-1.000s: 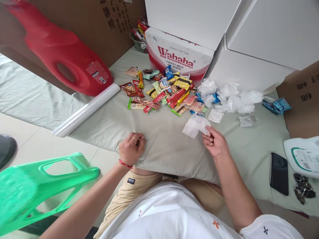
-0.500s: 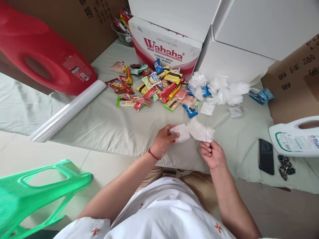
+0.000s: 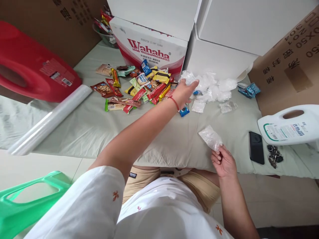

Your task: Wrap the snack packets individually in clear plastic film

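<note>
Stretched forward over the snacks, my left hand (image 3: 185,93) has its fingers spread at the left edge of a heap of crumpled clear plastic packets (image 3: 213,88); nothing shows in its grasp. Below it, a blue-wrapped snack (image 3: 184,111) lies on the cloth. Near the front edge of the surface, my right hand (image 3: 224,161) pinches a flat, whitish clear plastic packet (image 3: 210,136) by its lower right corner. To the left of the heap spreads a pile of colourful wrapped snacks (image 3: 159,84), partly hidden by my left hand and arm.
On the left are a roll of plastic wrap (image 3: 53,118), a red jug (image 3: 37,66) and a green stool (image 3: 32,199). A Wahaha box (image 3: 152,46) stands behind the snacks. To the right lie a phone (image 3: 256,147), keys (image 3: 274,156) and a white detergent bottle (image 3: 294,124).
My left hand has gone from the front up to the plastic heap, and the white packet it held no longer shows in it. My right hand keeps its packet, now apart from the left.
</note>
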Motion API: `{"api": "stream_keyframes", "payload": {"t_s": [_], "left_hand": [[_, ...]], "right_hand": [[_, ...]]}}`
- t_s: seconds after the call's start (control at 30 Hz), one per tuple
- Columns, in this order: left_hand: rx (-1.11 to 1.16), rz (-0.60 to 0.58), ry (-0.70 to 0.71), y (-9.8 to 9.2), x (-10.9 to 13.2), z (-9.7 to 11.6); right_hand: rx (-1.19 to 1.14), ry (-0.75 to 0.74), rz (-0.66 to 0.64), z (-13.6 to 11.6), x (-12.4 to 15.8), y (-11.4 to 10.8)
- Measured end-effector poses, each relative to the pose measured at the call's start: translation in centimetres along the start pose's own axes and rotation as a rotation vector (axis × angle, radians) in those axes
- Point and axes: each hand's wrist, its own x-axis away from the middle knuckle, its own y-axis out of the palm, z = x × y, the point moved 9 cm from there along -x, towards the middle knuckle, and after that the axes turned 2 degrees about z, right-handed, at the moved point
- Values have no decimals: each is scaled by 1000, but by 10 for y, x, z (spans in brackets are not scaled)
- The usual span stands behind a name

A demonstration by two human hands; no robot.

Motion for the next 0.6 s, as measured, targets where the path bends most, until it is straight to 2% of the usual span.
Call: {"api": "stream_keyframes", "payload": {"t_s": [0.03,0.1,0.13,0.2,0.27,0.33,0.4,0.47,0.53,0.6], "left_hand": [[-43,23,93,1,2,9],[-120,32,231,1,32,12],[-154,-15,224,3,56,2],[-204,-170,82,11,112,-37],[-245,-123,-23,2,160,-71],[-280,-47,-108,-8,191,-98],[-289,-14,-183,-17,204,-117],[-214,3,-227,-28,206,-125],[-59,35,-238,-43,206,-125],[100,78,-244,-58,209,-122]], "right_hand": [[24,-39,18,-4,2,-1],[85,-139,60,-10,5,-3],[134,-195,77,-12,7,-3],[301,-310,65,-13,13,5],[540,-411,-30,-9,21,26],[755,-483,-171,1,31,50],[860,-525,-271,9,40,68],[851,-529,-273,14,44,74],[756,-461,-236,21,43,70],[627,-310,-238,37,41,64]]}}
